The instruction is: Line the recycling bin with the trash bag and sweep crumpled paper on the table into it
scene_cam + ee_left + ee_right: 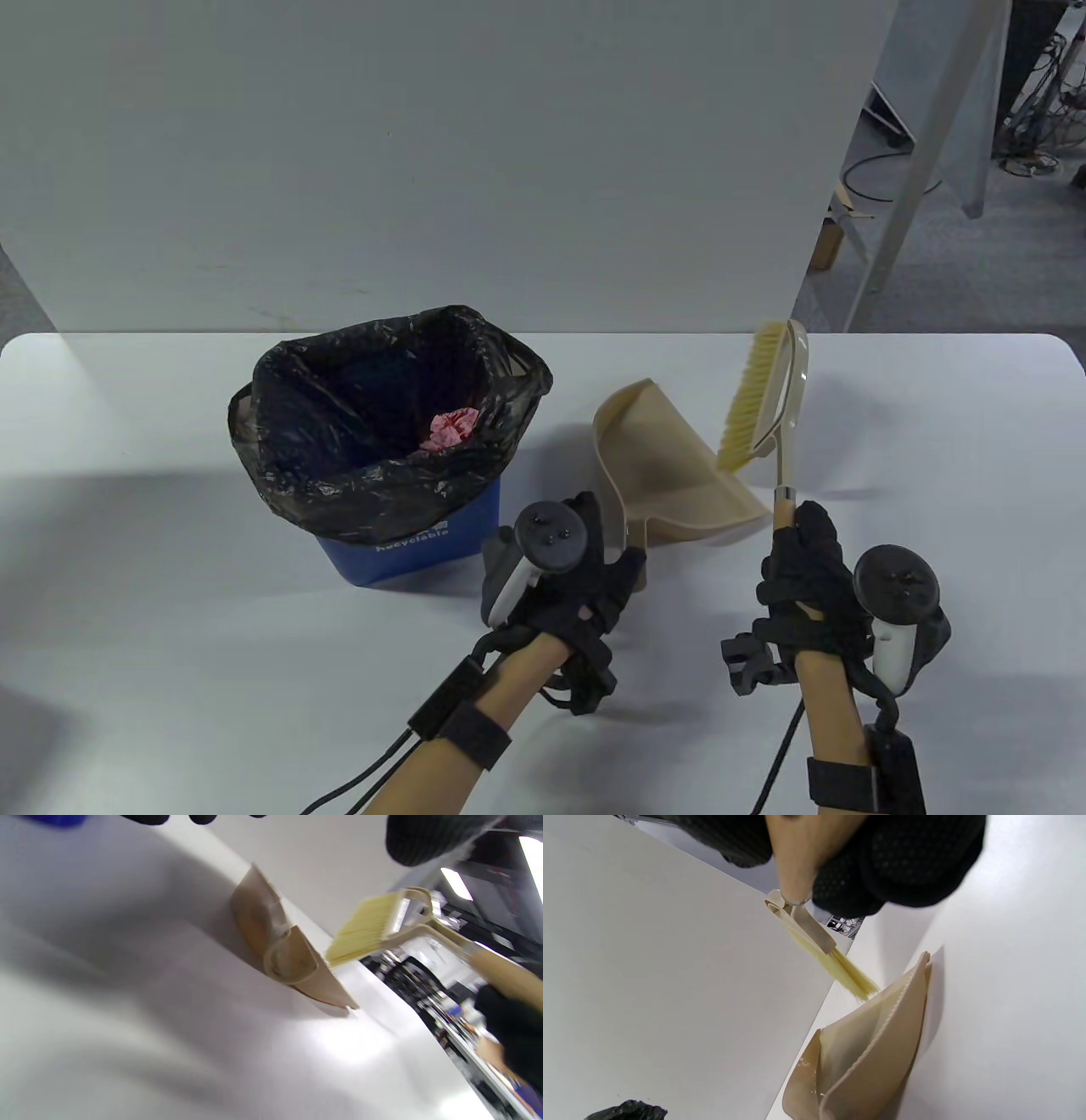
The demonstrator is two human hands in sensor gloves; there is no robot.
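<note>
My right hand [806, 569] clamped on brush [759, 399]; left hand [577, 569] by dustpan [670, 475] handle, grip unclear. Pink paper [454, 427] in lined bin [407, 535]. Risk: dustpan knocks bin, bag [373, 424] slips off rim.

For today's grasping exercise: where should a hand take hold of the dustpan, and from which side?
Take the dustpan by its short handle at the near end, coming from the near left, where the left hand already is. The pan widens away from that end, and the brush hangs over its right edge.
</note>
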